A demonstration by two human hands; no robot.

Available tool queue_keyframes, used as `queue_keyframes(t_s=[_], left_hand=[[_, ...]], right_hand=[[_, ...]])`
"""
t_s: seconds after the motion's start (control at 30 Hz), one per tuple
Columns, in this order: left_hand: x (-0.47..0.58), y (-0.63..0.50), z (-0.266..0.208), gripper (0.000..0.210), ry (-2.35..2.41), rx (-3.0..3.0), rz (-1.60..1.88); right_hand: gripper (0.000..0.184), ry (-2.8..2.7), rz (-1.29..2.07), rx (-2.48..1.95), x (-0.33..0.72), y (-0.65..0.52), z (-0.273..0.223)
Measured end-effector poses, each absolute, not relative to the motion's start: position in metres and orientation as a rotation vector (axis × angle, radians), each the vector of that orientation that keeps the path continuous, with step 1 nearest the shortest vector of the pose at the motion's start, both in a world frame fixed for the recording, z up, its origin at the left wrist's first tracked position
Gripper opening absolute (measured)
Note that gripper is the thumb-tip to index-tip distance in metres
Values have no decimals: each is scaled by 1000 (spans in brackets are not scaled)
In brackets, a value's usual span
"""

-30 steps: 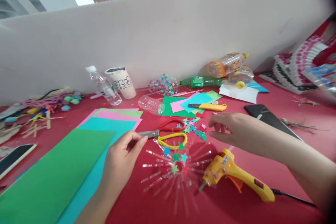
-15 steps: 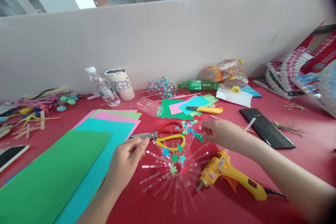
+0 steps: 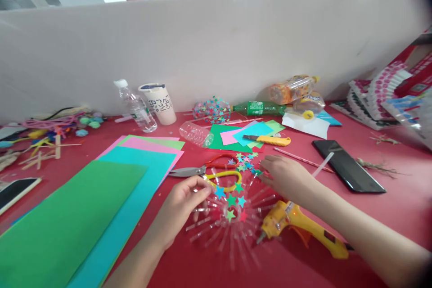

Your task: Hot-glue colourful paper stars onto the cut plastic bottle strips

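A clear plastic bottle piece (image 3: 232, 234), cut into thin strips that fan out, lies on the red table with several paper stars (image 3: 231, 200) round its middle. My left hand (image 3: 185, 195) is at its left strips, thumb and forefinger closed at one of them. My right hand (image 3: 285, 173) is low beside the loose paper stars (image 3: 248, 162), fingers bent together; what is between the fingertips is hidden. Scissors (image 3: 224, 180) with red and yellow handles lie behind the strips. A yellow glue gun (image 3: 300, 225) rests under my right forearm, nozzle towards the strips.
Coloured paper sheets (image 3: 77, 202) lie at left. Behind are a yellow cutter (image 3: 273, 140), a clear bottle piece (image 3: 197, 134), a star-covered bottle piece (image 3: 214, 110), a green bottle (image 3: 258, 108), a water bottle (image 3: 137, 108) and a cup (image 3: 160, 105). A black phone (image 3: 347, 166) lies at right.
My left hand has moved right onto the strips of the bottle piece. My right hand has moved slightly lower beside the loose stars. The whole view has shifted a little.
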State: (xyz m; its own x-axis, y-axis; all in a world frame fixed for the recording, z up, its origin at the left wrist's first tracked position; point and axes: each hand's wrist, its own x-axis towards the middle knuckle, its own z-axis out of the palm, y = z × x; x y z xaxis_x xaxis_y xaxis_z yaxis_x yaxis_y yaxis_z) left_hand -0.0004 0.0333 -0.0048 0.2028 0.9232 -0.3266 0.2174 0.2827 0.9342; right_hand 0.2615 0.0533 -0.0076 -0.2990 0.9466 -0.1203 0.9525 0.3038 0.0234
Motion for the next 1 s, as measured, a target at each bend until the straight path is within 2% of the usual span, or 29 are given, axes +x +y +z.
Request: queue_keyframes(t_s=[0.17, 0.33, 0.57, 0.87, 1.0], left_hand=[[-1, 36, -6, 20, 1287, 1179, 746], [1, 35, -4, 35, 1206, 1192, 789], [-4, 38, -12, 16, 1208, 1304, 758], [-15, 45, -9, 15, 1288, 1346, 821], [-14, 46, -8, 16, 1338, 1367, 827]], right_hand=[[23, 2672, -44, 1595, 248, 67, -6], [25, 2751, 17, 1468, 236, 84, -15], [26, 2760, 43, 1488, 238, 88, -25], [25, 2863, -64, 1505, 242, 86, -28], [25, 2924, -155, 1670, 245, 89, -32]])
